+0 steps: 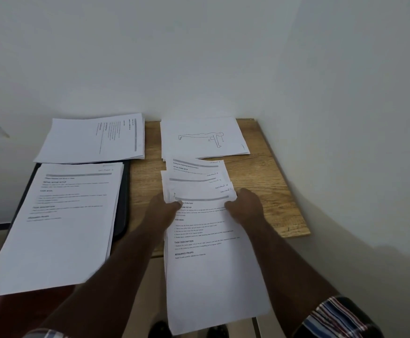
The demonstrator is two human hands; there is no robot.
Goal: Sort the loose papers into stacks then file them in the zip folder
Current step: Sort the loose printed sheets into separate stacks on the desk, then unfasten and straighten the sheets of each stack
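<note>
My left hand and right hand pinched the fanned papers at their top edges, thumbs clamped over the front sheet above the wooden table.

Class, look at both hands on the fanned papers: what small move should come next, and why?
Probably lift the top sheet off the fanned pile and carry it to a sorted stack. The left hand and right hand each pinch its upper corners, its handwritten section label shows, and three stacks already lie apart: near left, far left, and the drawing stack.
</note>
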